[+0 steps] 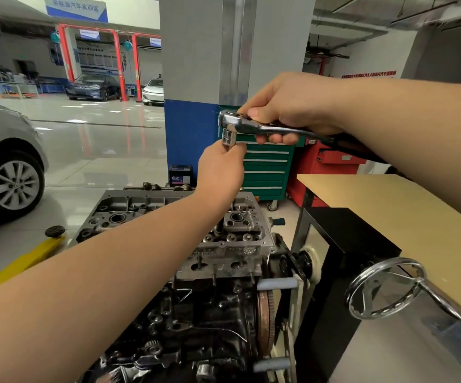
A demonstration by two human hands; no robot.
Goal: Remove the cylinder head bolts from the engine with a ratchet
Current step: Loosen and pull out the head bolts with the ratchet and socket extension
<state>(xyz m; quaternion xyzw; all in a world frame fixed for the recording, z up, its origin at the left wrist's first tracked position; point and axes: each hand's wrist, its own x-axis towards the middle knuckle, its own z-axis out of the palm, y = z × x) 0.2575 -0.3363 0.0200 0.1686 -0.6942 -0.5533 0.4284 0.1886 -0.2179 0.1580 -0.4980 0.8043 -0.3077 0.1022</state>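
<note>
1. Both hands are raised above the engine (218,244) in open air: the right hand (287,106) grips the ratchet (254,125) near its head, and the left hand (221,167) pinches the socket (229,138) under it.
2. Open glossy floor (99,139) lies to the far left; a tan table (389,205) edge runs close on the right.
3. Beyond, a blue-based pillar (193,78) stands beside a green drawer cabinet (265,170), its drawers closed.
4. Whether any bolts are left in the cylinder head cannot be told.
</note>
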